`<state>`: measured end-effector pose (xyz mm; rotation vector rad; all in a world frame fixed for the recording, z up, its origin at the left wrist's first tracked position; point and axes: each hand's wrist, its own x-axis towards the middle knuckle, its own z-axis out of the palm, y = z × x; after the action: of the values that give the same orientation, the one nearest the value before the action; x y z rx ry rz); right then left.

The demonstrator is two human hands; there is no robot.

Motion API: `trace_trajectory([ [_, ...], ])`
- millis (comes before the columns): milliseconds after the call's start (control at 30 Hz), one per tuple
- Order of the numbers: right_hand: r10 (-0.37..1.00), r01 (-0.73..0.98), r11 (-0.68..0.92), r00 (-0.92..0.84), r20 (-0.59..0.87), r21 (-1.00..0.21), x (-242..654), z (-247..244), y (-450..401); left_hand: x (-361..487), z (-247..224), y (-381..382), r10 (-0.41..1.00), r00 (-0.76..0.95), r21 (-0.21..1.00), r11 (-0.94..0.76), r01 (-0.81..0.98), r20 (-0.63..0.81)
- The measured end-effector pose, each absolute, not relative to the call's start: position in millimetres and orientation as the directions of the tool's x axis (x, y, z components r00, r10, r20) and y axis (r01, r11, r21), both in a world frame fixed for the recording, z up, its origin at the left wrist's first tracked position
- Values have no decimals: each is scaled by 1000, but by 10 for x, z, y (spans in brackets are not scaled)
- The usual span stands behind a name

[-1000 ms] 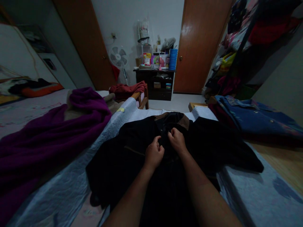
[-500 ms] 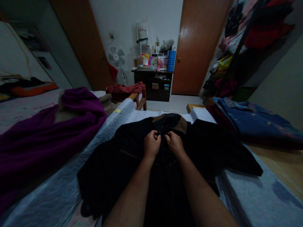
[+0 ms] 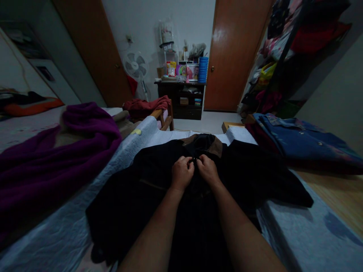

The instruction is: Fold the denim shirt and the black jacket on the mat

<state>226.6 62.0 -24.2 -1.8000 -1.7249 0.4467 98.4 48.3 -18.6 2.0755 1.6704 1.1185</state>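
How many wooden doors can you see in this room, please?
2: the left door stands left of the fan, and the right door stands right of the dark cabinet.

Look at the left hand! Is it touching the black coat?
Touching. The head view shows the left hand with its fingertips closed on the front of the black coat, just below the brown collar.

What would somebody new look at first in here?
Probably the purple cloth, heaped on the left. Next, the big black jacket spread across the middle, with the left hand and right hand pinching it near its brown collar. Then maybe the folded blue garment on the right.
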Motion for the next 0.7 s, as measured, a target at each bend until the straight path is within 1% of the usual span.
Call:
trace_trajectory([
  [233,980,725,84,64,189,-684,2292,-234,600,1011,-171,471,909,96,584,-339,737,407],
  [433,975,709,131,33,219,-693,2311,-252,610,1010,-165,470,898,132,556,-369,745,419],
  [633,969,739,152,18,245,-657,2299,-287,611,1019,-174,456,889,202,434,-385,814,411],
  [700,967,740,157,20,254,-655,2295,-292,607,1021,-169,449,896,195,423,-369,828,400],
])
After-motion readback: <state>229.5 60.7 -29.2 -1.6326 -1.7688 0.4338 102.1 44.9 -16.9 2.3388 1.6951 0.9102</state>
